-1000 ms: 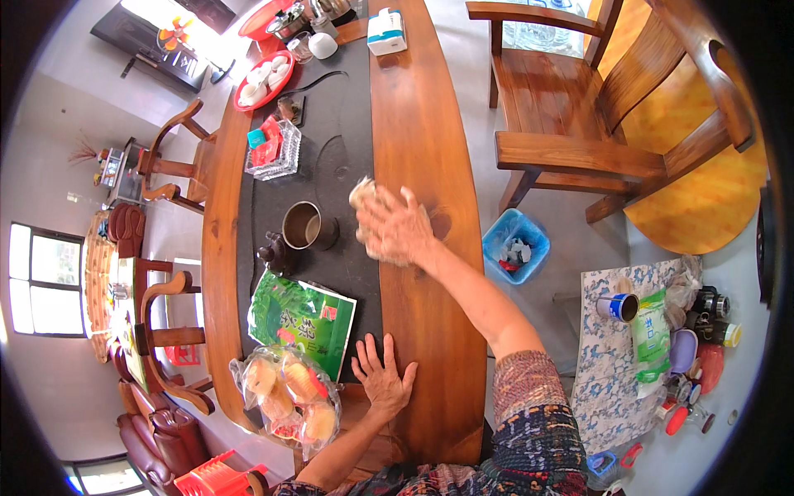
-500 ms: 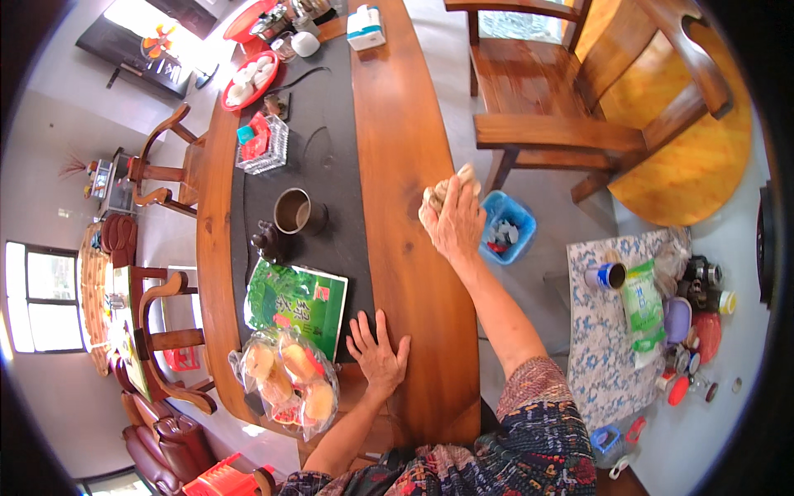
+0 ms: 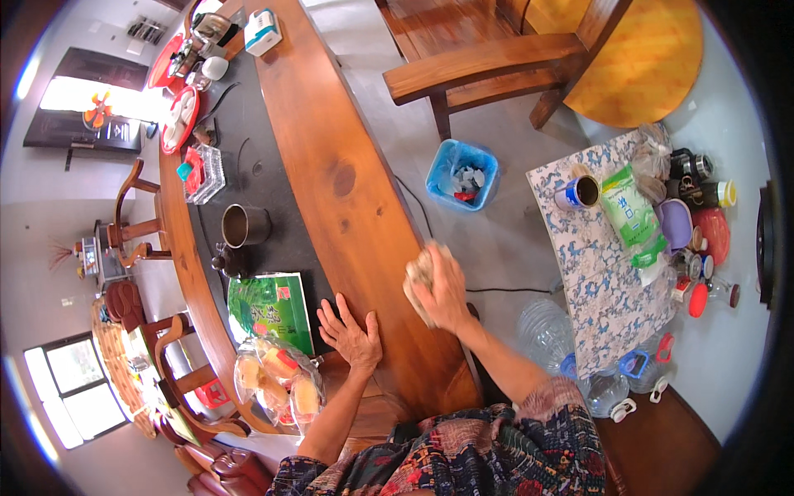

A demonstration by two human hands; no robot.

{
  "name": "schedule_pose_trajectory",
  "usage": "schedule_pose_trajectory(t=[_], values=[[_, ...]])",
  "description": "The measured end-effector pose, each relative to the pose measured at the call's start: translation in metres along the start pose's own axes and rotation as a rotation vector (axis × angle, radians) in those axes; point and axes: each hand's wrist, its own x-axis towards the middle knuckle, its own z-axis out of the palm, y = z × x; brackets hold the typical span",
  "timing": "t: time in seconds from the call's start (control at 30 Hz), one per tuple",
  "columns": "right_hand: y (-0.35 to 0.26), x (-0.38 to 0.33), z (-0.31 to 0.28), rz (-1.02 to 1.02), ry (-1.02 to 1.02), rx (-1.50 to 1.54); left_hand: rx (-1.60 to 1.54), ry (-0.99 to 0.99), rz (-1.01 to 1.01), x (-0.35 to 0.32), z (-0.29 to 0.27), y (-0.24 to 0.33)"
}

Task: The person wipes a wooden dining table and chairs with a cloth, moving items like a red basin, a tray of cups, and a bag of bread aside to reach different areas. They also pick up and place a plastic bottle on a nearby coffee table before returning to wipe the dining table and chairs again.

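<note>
My right hand [image 3: 445,289] is closed around a crumpled, pale beige cloth [image 3: 420,285] at the right edge of the wooden table [image 3: 331,157]. My left hand [image 3: 351,337] lies flat on the tabletop with its fingers spread and nothing in it. Just left of that hand is a green printed packet [image 3: 269,310]. Nearer to me sits a clear plastic bag of round, yellowish fruit or buns [image 3: 277,384], whose exact kind I cannot make out. A dark metal cup [image 3: 246,226] stands farther up the table's black centre strip, beside a small dark figurine [image 3: 227,260].
A blue waste bin [image 3: 463,175] stands on the floor right of the table, below a wooden chair [image 3: 488,66]. At right, a patterned side table [image 3: 579,248] carries a can, a green packet and jars. Large plastic bottles [image 3: 546,331] stand beside it. A tissue box [image 3: 263,33] sits far up the table.
My right hand has drawn the cloth back toward me along the table edge. My left hand stays flat on the table. The whole view has turned and shifted to the right.
</note>
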Motion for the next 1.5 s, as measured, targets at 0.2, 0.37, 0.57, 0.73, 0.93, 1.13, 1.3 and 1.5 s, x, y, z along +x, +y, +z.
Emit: schedule_pose_trajectory(t=[0.2,0.37,0.57,0.73,0.93,1.13,1.3,1.5], values=[[0.013,0.145,0.045,0.023,0.006,0.228,-0.002,-0.016,0.013,0.002,-0.004,0.003],[0.023,0.153,0.057,0.091,-0.049,0.349,-0.003,0.010,0.030,0.002,0.000,0.001],[0.023,0.050,0.018,0.167,-0.179,0.473,-0.001,0.031,0.035,0.001,0.001,0.001],[0.021,-0.059,-0.008,0.263,-0.136,0.330,0.018,0.069,0.027,0.000,0.006,0.000],[0.019,-0.186,-0.039,0.407,-0.144,0.248,-0.004,0.084,0.035,-0.001,0.013,-0.004],[-0.019,-0.269,-0.051,0.294,0.072,-0.315,-0.052,0.075,0.036,0.002,0.019,-0.011],[-0.053,-0.273,-0.019,0.016,0.202,-0.696,-0.389,0.164,0.426,-0.050,-0.007,-0.006],[-0.067,-0.228,0.004,-0.181,0.071,-0.647,-1.324,-0.558,-0.268,-0.149,-0.072,-0.059]])
